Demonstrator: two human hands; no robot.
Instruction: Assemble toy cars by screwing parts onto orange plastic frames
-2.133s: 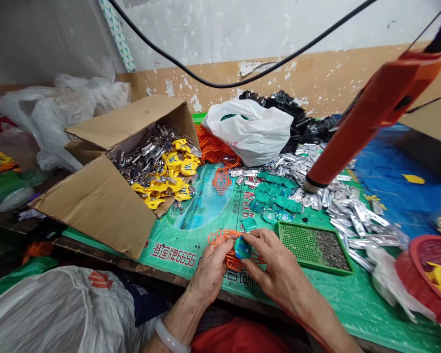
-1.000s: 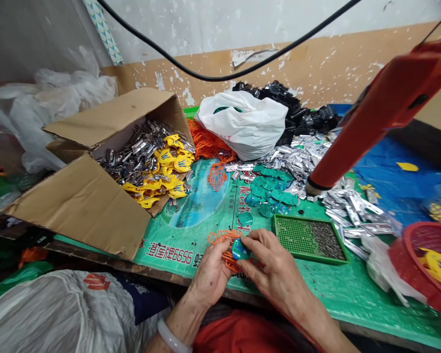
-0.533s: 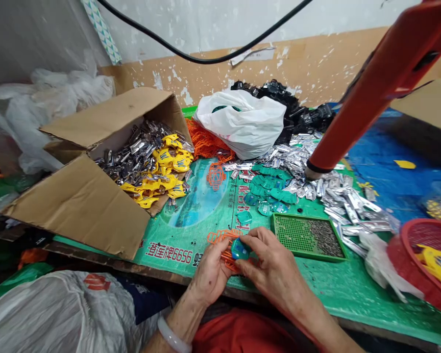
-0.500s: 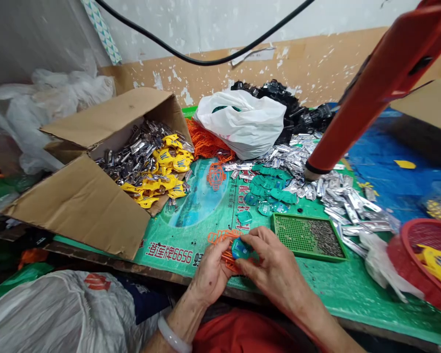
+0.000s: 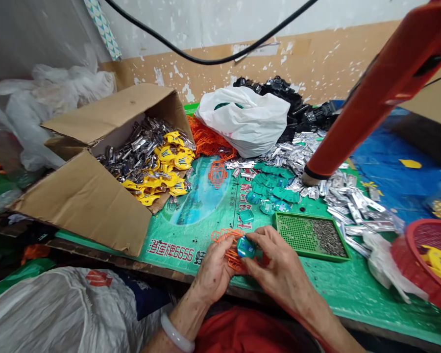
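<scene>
Low over the near edge of the table, my two hands meet at a small rounded teal plastic piece (image 5: 245, 246) with a blue face. My right hand (image 5: 275, 262) pinches its right side between thumb and fingers. My left hand (image 5: 215, 269) is closed at its left side, thumb against the edge. Orange plastic lattice pieces (image 5: 235, 259) show beneath and between the hands; whether the left fingers grip some of them too is hidden. Just beyond lie a single teal piece (image 5: 246, 216) and a heap of similar teal pieces (image 5: 270, 184).
A green tray (image 5: 294, 230) of small dark metal parts stands right of my hands. Silver metal strips (image 5: 349, 198) lie behind it, around a red post (image 5: 349, 117). An open cardboard box (image 5: 91, 196) spills yellow and metal parts at left. A red basket (image 5: 407, 260) stands far right.
The teal piece has turned in my fingers, so its blue face now shows more fully. Both hands stay close together, and the view has shifted slightly.
</scene>
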